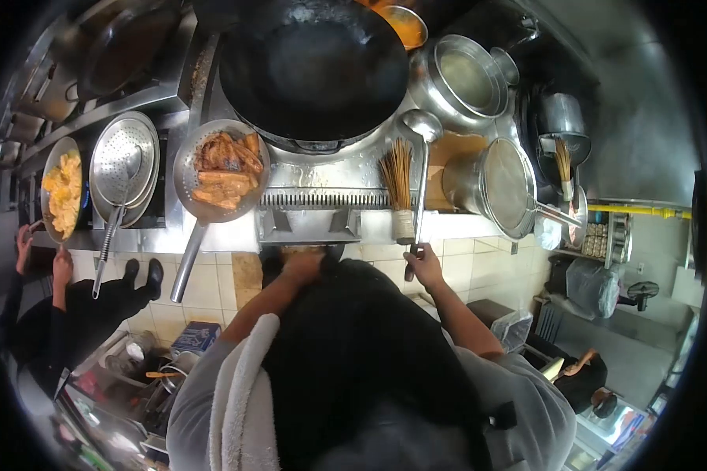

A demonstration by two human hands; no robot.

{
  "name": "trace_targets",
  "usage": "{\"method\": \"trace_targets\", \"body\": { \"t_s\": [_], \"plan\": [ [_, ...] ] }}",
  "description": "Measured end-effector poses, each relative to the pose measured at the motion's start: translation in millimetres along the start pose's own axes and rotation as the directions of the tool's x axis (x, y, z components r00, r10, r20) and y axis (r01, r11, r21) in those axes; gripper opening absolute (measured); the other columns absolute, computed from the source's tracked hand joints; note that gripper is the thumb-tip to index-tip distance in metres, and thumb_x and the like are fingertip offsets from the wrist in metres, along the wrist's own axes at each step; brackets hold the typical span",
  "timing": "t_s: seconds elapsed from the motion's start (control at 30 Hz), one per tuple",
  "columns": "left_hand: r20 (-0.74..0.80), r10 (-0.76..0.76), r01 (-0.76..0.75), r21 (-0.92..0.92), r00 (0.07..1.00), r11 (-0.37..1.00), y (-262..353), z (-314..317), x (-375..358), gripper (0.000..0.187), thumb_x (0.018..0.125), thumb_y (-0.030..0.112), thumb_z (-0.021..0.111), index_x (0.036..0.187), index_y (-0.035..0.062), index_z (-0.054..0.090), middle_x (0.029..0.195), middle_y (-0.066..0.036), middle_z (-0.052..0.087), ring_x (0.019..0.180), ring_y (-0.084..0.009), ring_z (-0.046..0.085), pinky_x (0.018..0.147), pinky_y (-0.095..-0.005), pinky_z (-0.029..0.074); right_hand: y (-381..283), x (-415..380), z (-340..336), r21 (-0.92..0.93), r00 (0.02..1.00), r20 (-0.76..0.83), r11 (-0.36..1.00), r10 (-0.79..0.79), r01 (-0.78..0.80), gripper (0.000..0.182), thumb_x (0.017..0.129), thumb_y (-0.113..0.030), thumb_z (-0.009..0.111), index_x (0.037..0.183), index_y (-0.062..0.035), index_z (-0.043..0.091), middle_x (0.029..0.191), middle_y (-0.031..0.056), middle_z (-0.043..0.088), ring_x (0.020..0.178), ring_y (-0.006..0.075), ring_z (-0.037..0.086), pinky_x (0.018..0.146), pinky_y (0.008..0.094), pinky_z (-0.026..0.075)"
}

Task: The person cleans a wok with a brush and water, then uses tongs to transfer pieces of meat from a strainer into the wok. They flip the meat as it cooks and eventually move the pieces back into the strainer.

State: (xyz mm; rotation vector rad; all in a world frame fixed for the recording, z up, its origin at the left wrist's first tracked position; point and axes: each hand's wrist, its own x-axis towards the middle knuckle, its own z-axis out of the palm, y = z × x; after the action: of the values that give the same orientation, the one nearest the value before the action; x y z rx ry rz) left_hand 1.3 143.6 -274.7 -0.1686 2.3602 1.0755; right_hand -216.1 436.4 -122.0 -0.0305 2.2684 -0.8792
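Observation:
My right hand (426,267) is closed around the dark handle end of a long metal ladle (421,169), whose bowl lies at the far end beside the wok. A bamboo wok brush (398,188) rests just left of the ladle's handle. My left hand (305,267) is low at the stove's front edge, against my dark apron; its fingers are hidden. In front of me sits a large black wok (314,74). To its lower left, a perforated strainer (185,206) carries browned pieces of food (226,171).
At right stand a metal pot (463,184) with a mesh strainer (507,184) over it and a pot of liquid (471,74). Stacked strainers (124,161) lie at left. A co-worker's hands (61,267) hold a pan of yellow food (63,192). Another person (581,377) is at lower right.

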Motion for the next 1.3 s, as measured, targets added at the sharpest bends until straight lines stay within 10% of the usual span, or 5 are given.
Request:
{"method": "trace_targets", "body": {
  "t_s": [0.3, 0.4, 0.5, 0.93, 1.3],
  "plan": [
    [-0.464, 0.069, -0.126, -0.091, 0.883, 0.988, 40, 93, 162, 0.052, 0.102, 0.047, 0.051, 0.130, 0.0057, 0.068, 0.136, -0.026, 0.068, 0.126, -0.0405, 0.066, 0.111, -0.0537, 0.046, -27, 5, -28, 0.257, 0.997, -0.081, 0.966, 0.000, 0.020, 0.014, 0.104, -0.017, 0.065, 0.103, -0.0075, 0.055, 0.065, -0.0005, 0.052, 0.045, 0.0092, 0.049, 0.038, 0.0289, 0.041],
    [-0.156, -0.096, 0.017, -0.446, 0.983, 0.895, 57, 84, 167, 0.052, 0.103, 0.043, 0.045, 0.132, 0.0044, 0.066, 0.131, -0.024, 0.070, 0.129, -0.0393, 0.063, 0.107, -0.0529, 0.047, -28, -10, -44, 0.308, 0.998, -0.057, 0.951, -0.024, 0.040, 0.014, 0.104, -0.014, 0.065, 0.098, -0.0084, 0.054, 0.062, -0.0008, 0.051, 0.045, 0.0099, 0.049, 0.038, 0.0286, 0.041],
    [-0.495, -0.072, -0.154, -0.400, 0.866, 0.904, 53, 123, 191, 0.051, 0.103, 0.045, 0.047, 0.128, 0.0056, 0.069, 0.126, -0.023, 0.072, 0.126, -0.0410, 0.065, 0.106, -0.0539, 0.047, -69, -46, -50, 0.147, 0.987, -0.131, 0.983, -0.088, 0.107, 0.013, 0.104, -0.011, 0.065, 0.098, -0.0086, 0.054, 0.061, -0.0008, 0.050, 0.045, 0.0095, 0.048, 0.038, 0.0284, 0.040],
    [-0.390, -0.012, -0.094, -0.251, 0.921, 0.963, 46, 125, 203, 0.053, 0.104, 0.046, 0.045, 0.133, 0.0068, 0.066, 0.145, -0.022, 0.063, 0.136, -0.0422, 0.058, 0.114, -0.0524, 0.043, -60, -68, -79, 0.323, 0.988, -0.136, 0.939, -0.075, 0.115, 0.015, 0.099, -0.007, 0.069, 0.096, -0.0112, 0.055, 0.063, -0.0026, 0.052, 0.047, 0.0087, 0.048, 0.041, 0.0270, 0.038],
    [-0.195, 0.158, -0.148, 0.066, 0.968, 0.987, 66, 46, 100, 0.027, 0.101, 0.019, 0.056, 0.112, 0.0023, 0.073, 0.116, -0.025, 0.074, 0.111, -0.0415, 0.073, 0.095, -0.0561, 0.057, -327, -32, -16, 0.025, 0.717, 0.300, 0.757, -0.629, 0.653, 0.064, 0.106, -0.005, 0.052, 0.167, -0.0092, 0.033, 0.076, -0.0016, 0.054, 0.052, 0.0061, 0.049, 0.048, 0.0237, 0.044]
  ]
}}
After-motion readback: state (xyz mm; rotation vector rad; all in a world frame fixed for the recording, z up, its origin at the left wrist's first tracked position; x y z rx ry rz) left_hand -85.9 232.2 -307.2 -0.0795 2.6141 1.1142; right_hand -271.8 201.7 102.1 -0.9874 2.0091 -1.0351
